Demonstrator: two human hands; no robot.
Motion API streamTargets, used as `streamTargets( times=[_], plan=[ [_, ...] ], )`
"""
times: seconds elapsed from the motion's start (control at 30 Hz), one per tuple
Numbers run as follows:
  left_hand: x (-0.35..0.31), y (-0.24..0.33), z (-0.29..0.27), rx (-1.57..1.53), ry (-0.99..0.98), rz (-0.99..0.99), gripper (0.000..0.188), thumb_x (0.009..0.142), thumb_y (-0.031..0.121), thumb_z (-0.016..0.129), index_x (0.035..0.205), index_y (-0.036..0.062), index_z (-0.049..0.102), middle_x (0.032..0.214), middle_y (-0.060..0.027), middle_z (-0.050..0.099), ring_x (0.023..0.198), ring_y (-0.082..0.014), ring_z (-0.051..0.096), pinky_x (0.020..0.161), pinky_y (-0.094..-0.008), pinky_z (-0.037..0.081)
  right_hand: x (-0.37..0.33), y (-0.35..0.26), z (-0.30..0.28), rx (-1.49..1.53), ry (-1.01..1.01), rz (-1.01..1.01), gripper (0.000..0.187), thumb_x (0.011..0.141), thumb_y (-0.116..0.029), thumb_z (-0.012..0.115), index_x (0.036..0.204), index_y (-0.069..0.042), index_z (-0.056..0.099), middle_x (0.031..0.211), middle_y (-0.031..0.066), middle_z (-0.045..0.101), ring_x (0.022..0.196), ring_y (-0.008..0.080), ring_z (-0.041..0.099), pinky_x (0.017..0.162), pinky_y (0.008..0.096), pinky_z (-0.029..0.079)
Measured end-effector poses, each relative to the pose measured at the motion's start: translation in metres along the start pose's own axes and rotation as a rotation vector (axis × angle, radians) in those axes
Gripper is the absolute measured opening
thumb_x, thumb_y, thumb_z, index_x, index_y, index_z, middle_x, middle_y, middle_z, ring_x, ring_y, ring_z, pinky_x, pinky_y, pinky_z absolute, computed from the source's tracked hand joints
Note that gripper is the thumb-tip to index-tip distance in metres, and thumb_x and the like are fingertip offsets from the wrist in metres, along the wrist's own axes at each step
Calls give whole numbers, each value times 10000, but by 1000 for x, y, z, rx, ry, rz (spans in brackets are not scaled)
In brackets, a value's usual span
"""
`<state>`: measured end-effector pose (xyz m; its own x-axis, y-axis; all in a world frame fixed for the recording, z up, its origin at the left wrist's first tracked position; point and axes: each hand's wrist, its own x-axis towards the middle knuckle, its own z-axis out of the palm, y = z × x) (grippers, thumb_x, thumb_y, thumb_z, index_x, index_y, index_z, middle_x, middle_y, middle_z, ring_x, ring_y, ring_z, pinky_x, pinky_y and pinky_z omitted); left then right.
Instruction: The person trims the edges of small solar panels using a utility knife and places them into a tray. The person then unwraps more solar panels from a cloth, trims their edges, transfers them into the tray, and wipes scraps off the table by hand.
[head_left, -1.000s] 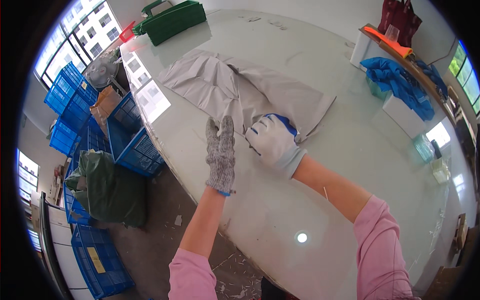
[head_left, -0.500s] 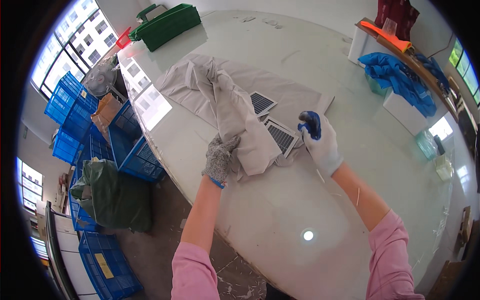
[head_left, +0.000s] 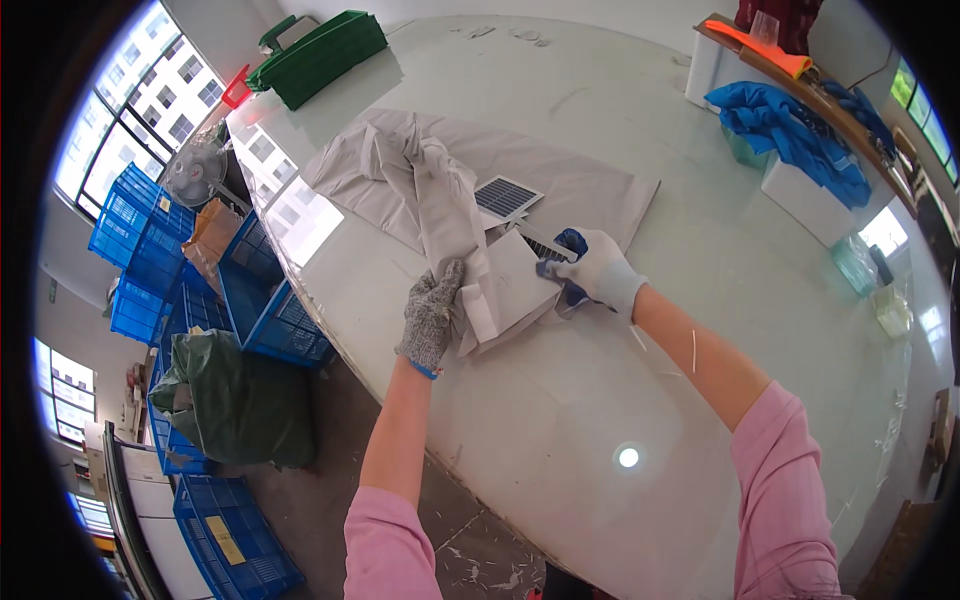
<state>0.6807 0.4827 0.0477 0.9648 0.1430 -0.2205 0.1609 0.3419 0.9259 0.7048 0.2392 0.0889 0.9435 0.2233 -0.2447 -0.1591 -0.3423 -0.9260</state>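
My left hand (head_left: 432, 315), in a grey knit glove, is closed on the folded edge of a light grey sheet of fabric (head_left: 450, 215) that lies crumpled on the table. My right hand (head_left: 600, 272), in a white glove with blue-coated fingers, pinches the right edge of a white flat panel (head_left: 512, 272) beside the fold. Behind that panel, a second panel with dark cells (head_left: 545, 246) shows only in part. Farther back on the fabric lies a small solar panel (head_left: 507, 198) with a white frame.
A green bin (head_left: 325, 60) stands at the table's far left. Blue crates (head_left: 270, 300), a dark green sack (head_left: 240, 400) and a fan (head_left: 195, 172) are left of the table. Blue cloth (head_left: 790, 135) and white boxes (head_left: 805, 198) sit at the right.
My right hand has moved left and closed on the white panel, whose plain face now shows beside the fold. The fabric flap under my left hand has drawn back to the left.
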Motion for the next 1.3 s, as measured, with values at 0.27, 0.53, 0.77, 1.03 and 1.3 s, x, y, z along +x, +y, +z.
streamTargets(
  times=[0.27,0.53,0.77,1.03,1.3],
  plan=[
    [8,-18,1,426,155,66,372,886,229,682,1167,-1,600,961,-75,661,801,-130,631,648,-247,504,-52,64,-88,326,251,98,217,878,-183,649,1000,-11,600,806,43,609,650,149,617,498,300,533],
    [-41,-40,17,618,412,692,620,890,127,650,1422,30,347,1354,-145,439,1030,-204,588,868,-290,477,-253,99,-171,195,165,108,209,882,-90,584,1060,19,592,861,5,570,757,88,555,673,242,497],
    [-271,-40,205,324,-698,115,531,865,150,692,1322,-8,470,1232,-163,583,1099,-224,582,961,-330,459,-392,93,-180,83,121,143,225,871,-64,604,1078,24,594,893,31,627,779,93,560,727,253,503],
    [-331,-102,220,245,-712,-343,235,864,96,677,1061,-20,626,939,-68,686,838,-121,671,726,-275,555,-530,147,-122,-368,312,-140,551,806,-205,707,1277,-32,480,1156,115,559,1054,226,562,929,358,478],
    [-399,-151,230,270,-755,-282,230,877,86,658,1081,-17,628,939,-71,683,818,-134,670,741,-266,564,-647,226,-84,-1048,361,-422,433,720,-197,717,1116,-63,604,1072,105,571,987,306,568,881,420,462]
  ],
)
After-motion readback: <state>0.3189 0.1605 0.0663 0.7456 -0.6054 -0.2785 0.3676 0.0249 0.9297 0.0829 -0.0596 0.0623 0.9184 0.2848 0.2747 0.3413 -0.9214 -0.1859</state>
